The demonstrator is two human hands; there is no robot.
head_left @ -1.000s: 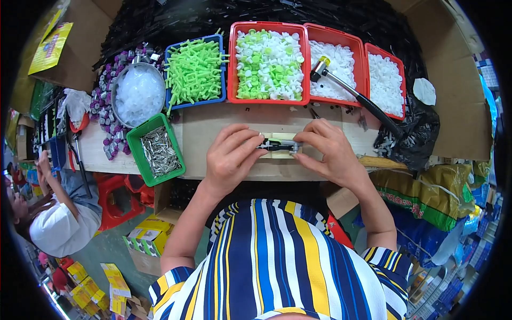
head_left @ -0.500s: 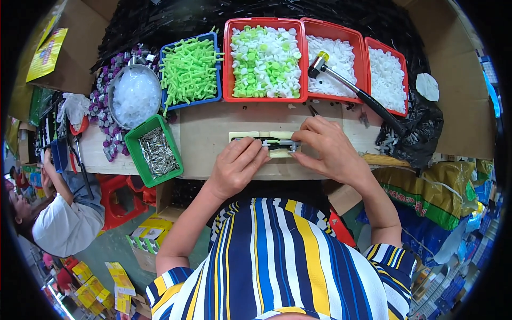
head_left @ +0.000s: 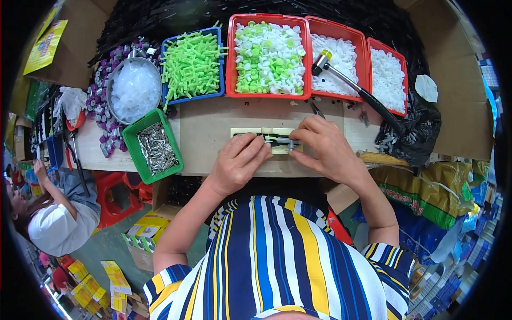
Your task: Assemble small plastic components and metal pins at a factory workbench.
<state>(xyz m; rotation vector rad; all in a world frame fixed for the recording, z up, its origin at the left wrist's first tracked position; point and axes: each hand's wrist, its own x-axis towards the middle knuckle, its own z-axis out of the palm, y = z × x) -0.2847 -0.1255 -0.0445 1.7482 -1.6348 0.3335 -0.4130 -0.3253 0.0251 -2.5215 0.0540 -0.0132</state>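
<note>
A cream-coloured block fixture [head_left: 246, 130] lies on the cardboard-covered bench in front of me. In it sits a slim black part [head_left: 273, 136] with a light green strip and small grey pieces. My left hand [head_left: 234, 165] presses its closed fingertips on the left end of the black part, partly covering it. On the other side my right hand [head_left: 332, 152] pinches a small grey piece [head_left: 292, 144] at the part's right end, between thumb and fingers. A pointed metal tool [head_left: 317, 110] sticks out beyond the right hand; whether the hand holds it is hidden.
Behind stand a blue tray [head_left: 222, 80] of green pieces and red trays [head_left: 231, 64] of white and green caps. A hammer [head_left: 349, 82] lies across two red trays. Left are a green bin [head_left: 133, 144] of metal pins and a bowl [head_left: 110, 101]. A person [head_left: 58, 224] sits farther left.
The view has shifted slightly. Both hands stay at the fixture in nearly the same grip, with only small finger movement. The person at the left has raised a hand a little.
</note>
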